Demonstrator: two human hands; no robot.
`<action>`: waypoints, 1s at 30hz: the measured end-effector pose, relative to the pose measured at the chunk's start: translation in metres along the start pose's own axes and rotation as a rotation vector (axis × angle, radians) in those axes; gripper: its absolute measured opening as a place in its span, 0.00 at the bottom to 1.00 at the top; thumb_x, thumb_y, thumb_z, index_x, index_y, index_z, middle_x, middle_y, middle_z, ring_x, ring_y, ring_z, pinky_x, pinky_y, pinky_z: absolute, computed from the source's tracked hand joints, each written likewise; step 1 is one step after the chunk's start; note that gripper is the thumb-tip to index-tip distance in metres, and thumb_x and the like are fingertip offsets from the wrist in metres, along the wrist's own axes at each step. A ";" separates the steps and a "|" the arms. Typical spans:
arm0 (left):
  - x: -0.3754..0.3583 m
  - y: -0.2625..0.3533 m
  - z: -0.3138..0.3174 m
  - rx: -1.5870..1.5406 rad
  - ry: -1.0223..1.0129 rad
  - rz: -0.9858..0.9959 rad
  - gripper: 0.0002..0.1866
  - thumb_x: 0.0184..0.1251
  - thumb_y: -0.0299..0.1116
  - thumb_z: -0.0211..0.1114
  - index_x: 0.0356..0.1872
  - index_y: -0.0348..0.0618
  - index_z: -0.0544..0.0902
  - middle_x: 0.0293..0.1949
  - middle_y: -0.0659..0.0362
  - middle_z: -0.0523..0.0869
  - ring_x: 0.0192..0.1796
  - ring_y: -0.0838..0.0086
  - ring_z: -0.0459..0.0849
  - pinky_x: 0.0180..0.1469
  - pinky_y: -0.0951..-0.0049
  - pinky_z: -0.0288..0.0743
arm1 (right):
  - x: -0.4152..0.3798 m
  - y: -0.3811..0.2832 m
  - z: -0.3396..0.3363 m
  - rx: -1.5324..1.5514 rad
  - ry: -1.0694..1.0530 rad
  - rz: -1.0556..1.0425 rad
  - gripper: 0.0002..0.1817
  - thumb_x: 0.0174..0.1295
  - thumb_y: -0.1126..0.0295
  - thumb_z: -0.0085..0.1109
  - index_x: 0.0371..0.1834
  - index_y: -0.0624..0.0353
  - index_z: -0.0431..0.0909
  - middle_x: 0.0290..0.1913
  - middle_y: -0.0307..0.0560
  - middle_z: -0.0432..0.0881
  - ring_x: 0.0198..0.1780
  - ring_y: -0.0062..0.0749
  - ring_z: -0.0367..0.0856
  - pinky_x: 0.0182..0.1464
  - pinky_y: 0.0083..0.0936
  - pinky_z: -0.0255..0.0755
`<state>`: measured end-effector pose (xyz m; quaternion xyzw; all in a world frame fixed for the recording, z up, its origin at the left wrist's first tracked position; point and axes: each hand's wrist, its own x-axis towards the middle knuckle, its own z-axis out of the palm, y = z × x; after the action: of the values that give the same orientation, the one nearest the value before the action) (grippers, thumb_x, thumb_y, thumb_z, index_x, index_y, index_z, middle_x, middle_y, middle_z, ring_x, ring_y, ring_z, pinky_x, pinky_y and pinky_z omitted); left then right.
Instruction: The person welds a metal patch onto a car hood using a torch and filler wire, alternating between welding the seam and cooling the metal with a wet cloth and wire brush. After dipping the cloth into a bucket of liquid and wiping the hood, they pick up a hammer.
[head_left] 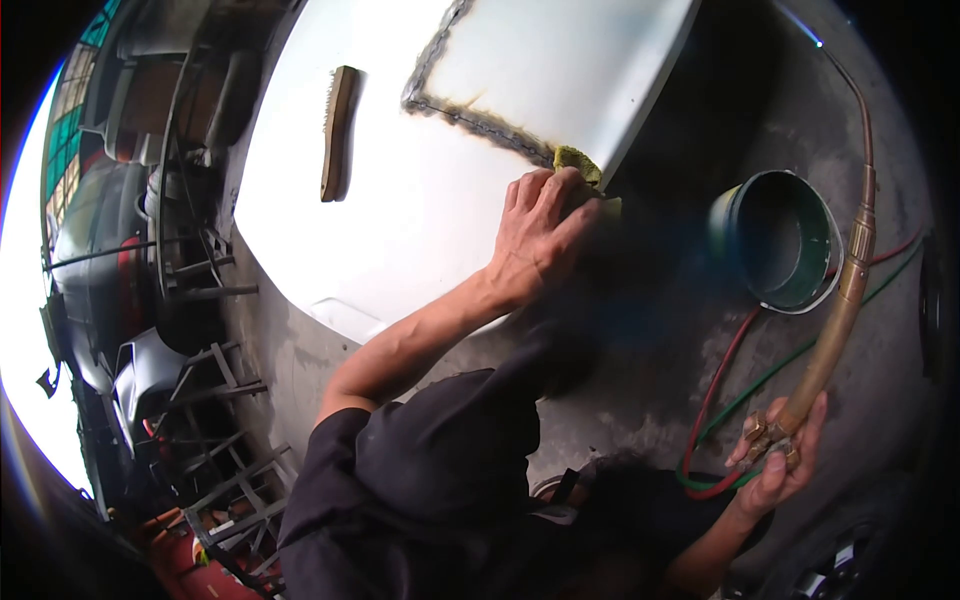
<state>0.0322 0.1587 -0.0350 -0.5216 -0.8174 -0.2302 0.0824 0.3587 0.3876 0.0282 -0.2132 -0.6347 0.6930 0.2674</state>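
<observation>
My left hand (540,235) is closed on a yellow-green cloth (577,165), pressed on the white panel (400,210) at the end of a scorched weld seam (480,122). A wire brush (338,135) with a wooden handle lies on the panel, to the left of the seam. At the lower right my right hand (785,455) grips a brass torch (838,320) near its valves. The torch points up, and a small blue-white flame (819,43) burns at its tip, away from the panel.
A green bucket (785,240) stands on the floor between the panel and the torch. Red (720,385) and green (775,370) hoses run from the torch across the floor. Metal racks (215,380) and car parts fill the left side. A wheel (840,570) shows at the bottom right.
</observation>
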 end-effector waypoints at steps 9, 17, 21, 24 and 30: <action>-0.006 -0.002 0.016 0.062 -0.182 0.064 0.25 0.62 0.29 0.70 0.62 0.55 0.83 0.65 0.50 0.75 0.66 0.49 0.75 0.64 0.44 0.69 | 0.002 -0.004 0.006 -0.069 0.039 0.042 0.43 0.69 0.58 0.50 0.86 0.66 0.56 0.48 0.57 0.76 0.32 0.28 0.82 0.19 0.17 0.75; -0.007 -0.042 0.017 0.042 -0.181 0.118 0.24 0.61 0.33 0.68 0.61 0.50 0.84 0.67 0.44 0.75 0.67 0.47 0.74 0.65 0.46 0.68 | 0.005 -0.002 0.006 -0.067 0.002 0.027 0.43 0.69 0.58 0.50 0.86 0.65 0.56 0.48 0.57 0.76 0.32 0.28 0.81 0.20 0.17 0.75; -0.008 -0.160 -0.029 -0.004 0.191 -0.318 0.15 0.63 0.25 0.72 0.51 0.50 0.90 0.56 0.52 0.87 0.54 0.54 0.82 0.54 0.54 0.75 | 0.003 -0.004 0.005 -0.064 0.007 0.031 0.42 0.70 0.59 0.50 0.86 0.65 0.56 0.48 0.57 0.76 0.32 0.28 0.81 0.20 0.17 0.75; -0.001 -0.201 -0.060 0.462 0.176 -0.366 0.09 0.71 0.23 0.67 0.46 0.43 0.91 0.46 0.51 0.91 0.50 0.56 0.84 0.53 0.56 0.78 | -0.001 -0.007 0.004 -0.073 0.035 0.038 0.42 0.70 0.59 0.50 0.86 0.65 0.56 0.49 0.57 0.76 0.32 0.28 0.81 0.20 0.17 0.75; 0.020 -0.032 0.032 -0.101 -0.182 0.340 0.14 0.59 0.29 0.65 0.47 0.49 0.87 0.54 0.51 0.80 0.65 0.51 0.76 0.72 0.48 0.68 | 0.001 0.000 0.007 -0.058 -0.008 -0.007 0.41 0.71 0.61 0.49 0.87 0.65 0.54 0.50 0.59 0.76 0.32 0.29 0.81 0.20 0.17 0.76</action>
<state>-0.0015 0.1785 -0.0649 -0.6742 -0.7091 -0.2055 0.0197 0.3535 0.3833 0.0289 -0.2160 -0.6563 0.6742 0.2610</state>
